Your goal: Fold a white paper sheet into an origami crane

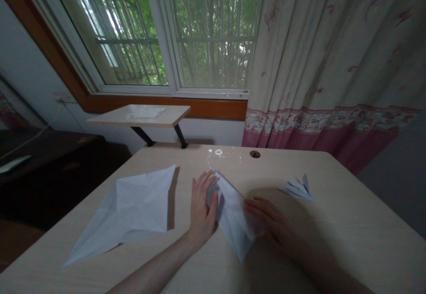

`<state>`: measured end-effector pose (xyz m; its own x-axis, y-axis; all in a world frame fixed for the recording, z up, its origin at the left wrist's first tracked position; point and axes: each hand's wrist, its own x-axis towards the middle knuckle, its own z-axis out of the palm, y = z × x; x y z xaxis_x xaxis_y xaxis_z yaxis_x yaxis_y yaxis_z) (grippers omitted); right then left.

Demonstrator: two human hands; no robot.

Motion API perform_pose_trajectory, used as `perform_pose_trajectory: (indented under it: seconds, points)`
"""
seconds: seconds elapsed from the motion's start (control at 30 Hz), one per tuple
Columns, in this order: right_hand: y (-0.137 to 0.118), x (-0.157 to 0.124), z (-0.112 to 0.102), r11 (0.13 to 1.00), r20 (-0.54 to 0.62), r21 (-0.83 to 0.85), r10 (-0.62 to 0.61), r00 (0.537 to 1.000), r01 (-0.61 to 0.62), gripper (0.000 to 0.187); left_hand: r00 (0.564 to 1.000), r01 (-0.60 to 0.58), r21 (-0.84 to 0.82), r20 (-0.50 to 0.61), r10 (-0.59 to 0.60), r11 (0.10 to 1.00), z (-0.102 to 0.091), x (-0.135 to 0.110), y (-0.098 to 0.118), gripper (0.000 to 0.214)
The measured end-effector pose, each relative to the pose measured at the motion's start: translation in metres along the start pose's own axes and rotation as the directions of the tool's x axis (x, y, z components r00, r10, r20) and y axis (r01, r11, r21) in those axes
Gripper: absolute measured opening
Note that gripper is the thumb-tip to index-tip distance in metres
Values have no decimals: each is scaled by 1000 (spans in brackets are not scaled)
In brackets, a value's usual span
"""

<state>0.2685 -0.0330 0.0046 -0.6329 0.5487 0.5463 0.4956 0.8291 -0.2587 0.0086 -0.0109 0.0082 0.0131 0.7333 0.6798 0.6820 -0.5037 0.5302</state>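
A folded white sheet of paper (233, 216) lies on the pale wooden table (349, 240), narrow and pointed at both ends. My left hand (202, 207) lies flat on its left side, fingers stretched out and the thumb resting on the paper. My right hand (271, 223) presses flat on the paper's right edge with fingers extended toward the left. Neither hand grips anything.
A larger folded white paper (133, 209) rests on the table's left. A small folded paper figure (297, 188) sits at the right. A cable hole (254, 154) is near the far edge. Behind stand a small raised shelf (140, 116), a barred window and a curtain (333, 63).
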Motion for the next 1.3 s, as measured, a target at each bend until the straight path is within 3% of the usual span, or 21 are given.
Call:
perform_pose_trajectory:
  seconds: [0.1, 0.27, 0.63, 0.83, 1.03, 1.3]
  points:
    - [0, 2, 1, 999, 16, 17, 48, 999, -48, 48, 996, -46, 5, 71, 45, 999, 0, -2, 0, 41]
    - [2, 6, 4, 1000, 46, 28, -9, 999, 7, 44, 976, -90, 30, 202, 82, 996, 2, -4, -1, 39]
    - [-4, 14, 4, 998, 174, 65, -4, 985, -8, 41, 920, 28, 141, 383, -81, 990, 13, -7, -10, 40]
    - [-3, 12, 11, 998, 233, 23, 53, 971, -60, 38, 900, -34, 237, 430, -74, 971, 18, -8, -13, 37]
    - [-4, 10, 19, 984, 157, -56, 175, 972, -168, 34, 871, -101, 324, 486, -74, 941, 14, -5, -4, 38]
    - [3, 6, 25, 961, 67, -161, 238, 969, -225, 33, 869, -189, 343, 495, -6, 920, 9, -4, 9, 34]
